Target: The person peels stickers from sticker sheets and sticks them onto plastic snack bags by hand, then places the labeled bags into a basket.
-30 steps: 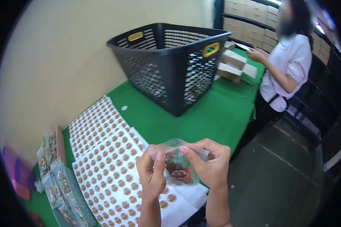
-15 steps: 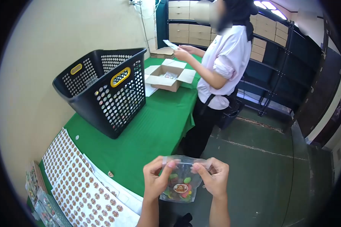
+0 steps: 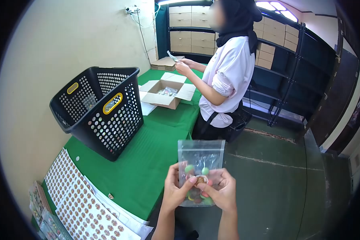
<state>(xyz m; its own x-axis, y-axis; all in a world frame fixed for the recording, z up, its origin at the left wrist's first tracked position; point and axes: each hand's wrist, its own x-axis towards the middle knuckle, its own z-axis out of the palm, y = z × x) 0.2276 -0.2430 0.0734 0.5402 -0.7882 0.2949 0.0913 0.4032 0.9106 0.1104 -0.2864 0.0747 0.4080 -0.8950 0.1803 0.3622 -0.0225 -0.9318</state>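
Note:
A clear zip pouch [image 3: 201, 154] of colourful candies is held upright in front of me, above the floor beside the table. My left hand [image 3: 177, 189] grips its left side, fingers behind and thumb on the front. On the right side my right hand [image 3: 222, 189] holds it the same way. Both thumbs rest at a round brown sticker [image 3: 201, 180] on the pouch's front and partly cover it. Green, red and yellow pieces show through the plastic around the thumbs. The pouch's top stands free above my hands.
Sticker sheets [image 3: 88, 200] lie on the green-covered table [image 3: 148, 160], near several filled pouches [image 3: 52, 226]. A black perforated basket [image 3: 120, 128] stands against the wall. Beyond it, a co-worker [image 3: 228, 76] holds a packet by an open carton [image 3: 174, 103]. Shelves [image 3: 284, 74] hold boxes.
My hands have slid from the pouch's top edge down to its sides, with the thumbs now at the sticker. The pouch sits higher in view. The camera has shifted slightly.

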